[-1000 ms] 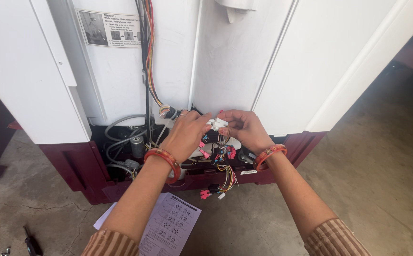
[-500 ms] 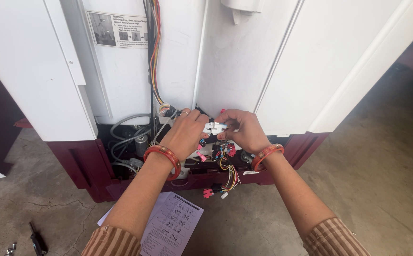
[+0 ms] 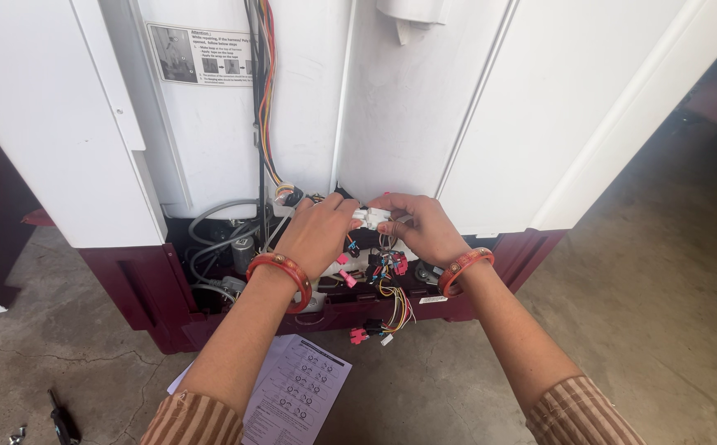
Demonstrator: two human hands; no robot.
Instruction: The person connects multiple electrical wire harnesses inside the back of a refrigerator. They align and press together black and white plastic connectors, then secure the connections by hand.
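Both my hands meet at a small white wire connector at the open base of a white and maroon appliance. My left hand pinches the connector's left side. My right hand grips its right side. Each wrist wears a red bangle. Below the hands hangs a tangle of coloured wires with pink and red plugs. A wire harness runs down the white panel into the compartment. Grey hoses curve on the compartment's left.
A printed paper sheet lies on the concrete floor under my left forearm. A dark screwdriver and small screws lie at the bottom left. A sticker label sits on the white panel.
Both hands stay together on the white connector. The view has shifted slightly, so the appliance and hands sit a little right and lower in the picture.
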